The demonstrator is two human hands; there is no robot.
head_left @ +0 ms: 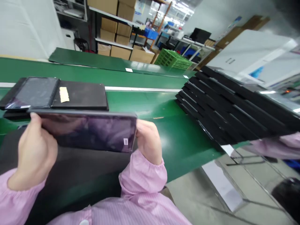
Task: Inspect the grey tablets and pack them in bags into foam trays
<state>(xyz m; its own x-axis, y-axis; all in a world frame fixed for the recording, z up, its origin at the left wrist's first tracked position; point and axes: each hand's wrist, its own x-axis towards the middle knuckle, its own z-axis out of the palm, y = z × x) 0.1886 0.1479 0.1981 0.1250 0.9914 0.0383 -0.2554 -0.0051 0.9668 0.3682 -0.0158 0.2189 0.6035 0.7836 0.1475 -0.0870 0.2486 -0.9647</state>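
Note:
A tablet (86, 131) with a dark glossy screen and a small white label is held up in front of me, tilted so its long edge faces away. My left hand (37, 147) grips its left end, and my right hand (148, 139) grips its right end. Beneath it lies a dark mat (82, 170). Just beyond, another tablet (39, 92) in clear film rests on a black tray or pad, beside a flat black piece (86, 95) bearing a yellow paper note (64, 94).
A tall stack of black trays (225, 106) stands on the green worktop (173, 134) at the right. A pink sleeve (276, 147) of another person shows behind it. Cardboard boxes (119, 52) and a green crate (173, 59) are at the back.

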